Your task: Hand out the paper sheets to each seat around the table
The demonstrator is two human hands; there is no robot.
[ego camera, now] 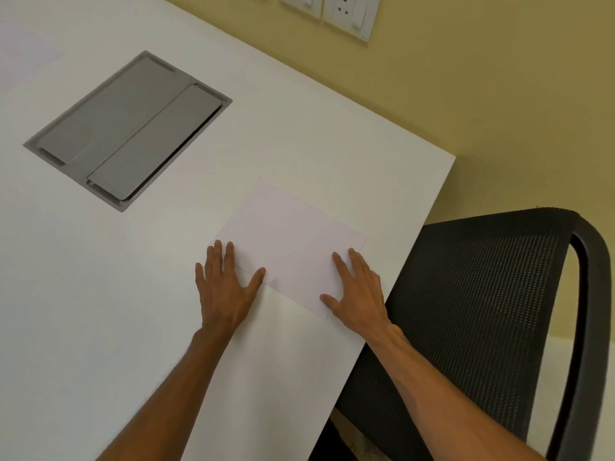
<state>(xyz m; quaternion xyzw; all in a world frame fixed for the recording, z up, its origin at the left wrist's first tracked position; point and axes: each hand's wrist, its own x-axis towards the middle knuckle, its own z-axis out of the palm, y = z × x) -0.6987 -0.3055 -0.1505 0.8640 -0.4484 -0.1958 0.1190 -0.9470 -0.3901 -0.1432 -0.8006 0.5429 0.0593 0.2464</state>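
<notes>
Pressing blank paper sheet (289, 237) flat: left hand (226, 287), right hand (357, 291).

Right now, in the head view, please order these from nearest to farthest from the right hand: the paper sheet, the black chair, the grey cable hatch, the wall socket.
From the right hand:
1. Paper sheet: under its fingers, touching.
2. Black chair: just to the right, beside the table edge.
3. Grey cable hatch: far left, set into the table.
4. Wall socket: on the wall, at the top.

Yellow wall (466, 94) with sockets (349, 11); black mesh chair (482, 311).
</notes>
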